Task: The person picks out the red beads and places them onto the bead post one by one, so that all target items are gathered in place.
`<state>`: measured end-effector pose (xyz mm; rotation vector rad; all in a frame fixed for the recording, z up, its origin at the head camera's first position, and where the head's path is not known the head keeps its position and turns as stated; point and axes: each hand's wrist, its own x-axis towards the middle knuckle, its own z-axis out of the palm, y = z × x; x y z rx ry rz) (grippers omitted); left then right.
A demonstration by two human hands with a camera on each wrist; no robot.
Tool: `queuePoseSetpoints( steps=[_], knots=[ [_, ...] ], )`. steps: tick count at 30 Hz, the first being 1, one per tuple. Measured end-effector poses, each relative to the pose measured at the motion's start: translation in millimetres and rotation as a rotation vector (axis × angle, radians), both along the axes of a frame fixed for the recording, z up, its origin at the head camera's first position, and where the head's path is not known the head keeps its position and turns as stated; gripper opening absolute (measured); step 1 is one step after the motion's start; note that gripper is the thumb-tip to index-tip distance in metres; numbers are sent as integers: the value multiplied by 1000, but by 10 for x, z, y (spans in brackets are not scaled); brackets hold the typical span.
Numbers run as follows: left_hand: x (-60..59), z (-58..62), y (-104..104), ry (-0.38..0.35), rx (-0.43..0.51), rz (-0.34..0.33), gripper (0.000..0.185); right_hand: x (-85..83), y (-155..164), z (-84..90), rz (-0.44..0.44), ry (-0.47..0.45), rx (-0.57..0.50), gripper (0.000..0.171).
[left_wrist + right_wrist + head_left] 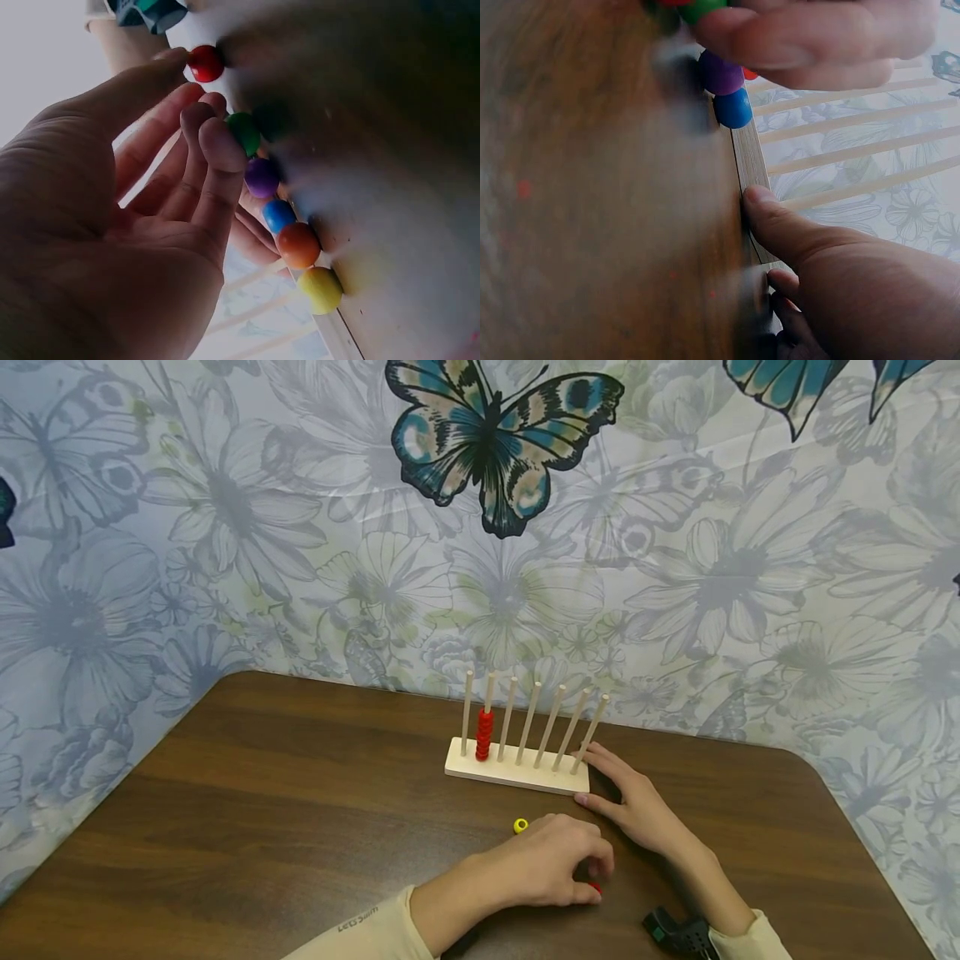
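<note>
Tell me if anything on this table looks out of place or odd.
One yellow bead lies loose on the table, apart from the peg rack, where only red beads are stacked on one peg. Nothing looks spilled or damaged.

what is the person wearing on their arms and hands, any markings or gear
Both hands are bare, with no gloves or rings showing. The left hand comes out of a cream long sleeve with small dark lettering printed near the cuff. The right hand has a matching cream sleeve, and a black wrist device with a small teal patch sits strapped by that cuff.
</note>
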<state>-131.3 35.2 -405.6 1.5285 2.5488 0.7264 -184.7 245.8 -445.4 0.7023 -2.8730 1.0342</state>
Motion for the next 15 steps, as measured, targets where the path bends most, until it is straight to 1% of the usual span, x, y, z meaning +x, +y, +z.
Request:
queuePoseSetpoints(
  steps=[5, 11, 15],
  knots=[
    [25, -3, 7, 15, -37, -18, 15, 2, -1, 4, 4, 4, 7, 64],
    [37, -19, 10, 66, -73, -13, 17, -5, -5, 9, -2, 5, 20, 64],
    [41, -24, 14, 85, -81, -15, 17, -2, -5, 12, -2, 3, 17, 64]
  ],
)
